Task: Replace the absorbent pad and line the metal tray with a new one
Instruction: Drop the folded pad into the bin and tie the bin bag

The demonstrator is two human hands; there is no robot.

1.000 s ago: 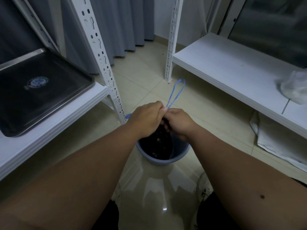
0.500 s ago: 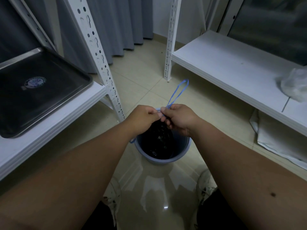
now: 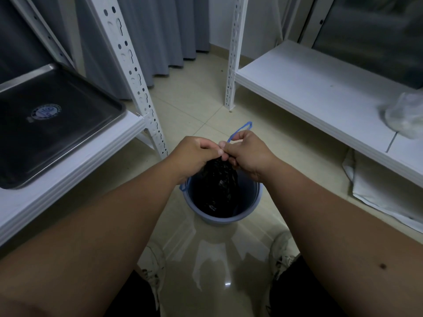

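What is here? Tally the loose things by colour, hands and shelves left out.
Black: 1, bin bag
Blue: 2, bucket, drawstring
Metal grey: 1, tray
White or clear: 2, crumpled bag, sheet
Total: 6

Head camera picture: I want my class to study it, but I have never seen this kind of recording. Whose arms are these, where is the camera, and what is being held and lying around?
There is no machine: a person wears a camera on the head, looking down at their own arms. The left hand and right hand together pinch the gathered top of a black bag that sits in a blue bucket on the floor. A blue drawstring loops out above the right hand. On the left shelf lies a metal tray with no pad in it. The right shelf holds a crumpled clear plastic item; white sheets lie below it.
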